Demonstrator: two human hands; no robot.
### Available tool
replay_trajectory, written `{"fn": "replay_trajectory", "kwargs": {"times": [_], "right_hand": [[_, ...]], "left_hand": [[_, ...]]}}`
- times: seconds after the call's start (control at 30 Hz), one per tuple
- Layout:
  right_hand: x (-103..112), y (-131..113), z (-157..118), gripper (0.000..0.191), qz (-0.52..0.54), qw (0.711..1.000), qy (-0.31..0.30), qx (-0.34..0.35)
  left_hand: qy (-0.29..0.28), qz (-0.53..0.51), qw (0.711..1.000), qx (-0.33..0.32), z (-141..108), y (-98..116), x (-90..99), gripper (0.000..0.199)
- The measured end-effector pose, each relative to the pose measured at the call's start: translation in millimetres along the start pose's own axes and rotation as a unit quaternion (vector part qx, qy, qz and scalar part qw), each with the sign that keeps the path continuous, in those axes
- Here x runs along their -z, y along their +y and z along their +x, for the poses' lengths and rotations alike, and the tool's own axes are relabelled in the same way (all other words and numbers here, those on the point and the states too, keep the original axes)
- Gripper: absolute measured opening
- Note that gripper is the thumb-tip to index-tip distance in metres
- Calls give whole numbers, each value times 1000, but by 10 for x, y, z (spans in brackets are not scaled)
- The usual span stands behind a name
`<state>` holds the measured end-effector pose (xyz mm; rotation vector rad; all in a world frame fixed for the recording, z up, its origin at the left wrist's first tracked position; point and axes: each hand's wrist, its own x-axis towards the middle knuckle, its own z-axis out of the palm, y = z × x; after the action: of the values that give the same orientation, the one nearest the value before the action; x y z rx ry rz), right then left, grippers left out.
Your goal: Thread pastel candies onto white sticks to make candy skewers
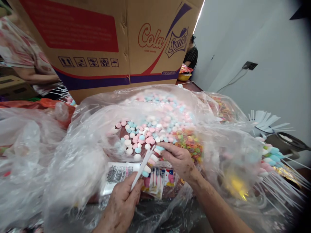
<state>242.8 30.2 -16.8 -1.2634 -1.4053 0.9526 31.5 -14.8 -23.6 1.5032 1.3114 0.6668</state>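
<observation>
My left hand (123, 199) is closed around thin white sticks (143, 167) that point up and away from me. Beside them runs a slanting row of pink, white and blue marshmallows (152, 160); the stick inside it is hidden. At the row's upper end, my right hand (178, 160) pinches a blue-and-white marshmallow (159, 149) between thumb and fingertips. Just beyond both hands, loose pastel marshmallows (143, 136) spill from a clear plastic bag (107, 106). Below the row lie printed packets (155, 181) and a white printed sheet (116, 176), partly covered by my left hand.
Colourful ring-shaped pieces (188, 144) lie right of the marshmallows. A large cardboard box (97, 64) stands behind. At right are finished-looking marshmallow sticks (272, 158) and a bundle of white sticks (264, 121). Crumpled plastic (26, 139) spreads left; a person (26, 58) is beyond.
</observation>
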Motion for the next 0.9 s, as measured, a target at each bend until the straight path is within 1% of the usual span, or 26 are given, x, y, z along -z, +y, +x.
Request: {"fn": "replay_trajectory", "kwargs": {"times": [0.13, 0.33, 0.47, 0.57, 0.67, 0.77, 0.83, 0.9], "right_hand": [[3, -27, -17, 27, -4, 1000, -2, 17], [-79, 0, -99, 26, 12, 998, 43, 54], [-87, -12, -123, 32, -9, 992, 37, 120], [-75, -49, -116, 34, -27, 990, 24, 138], [-75, -69, -121, 32, -32, 992, 17, 124], [-101, -49, -160, 31, 9, 996, 30, 84], [-134, -32, -195, 37, 66, 996, 38, 55], [-177, -36, -226, 52, 151, 987, 36, 40]], "left_hand": [[14, -28, 1000, -6, 22, 18, -2, 32], [16, -50, 998, -26, 24, 63, -36, 33], [2, -44, 999, -26, 16, 80, -70, 36], [1, -59, 998, -19, 27, 54, -103, 33], [16, -73, 997, -9, 48, 25, -122, 30], [27, -86, 996, -21, 77, 35, -123, 31], [28, -107, 994, -26, 101, 66, -123, 31], [18, -131, 991, -15, 122, 102, -131, 31]]}}
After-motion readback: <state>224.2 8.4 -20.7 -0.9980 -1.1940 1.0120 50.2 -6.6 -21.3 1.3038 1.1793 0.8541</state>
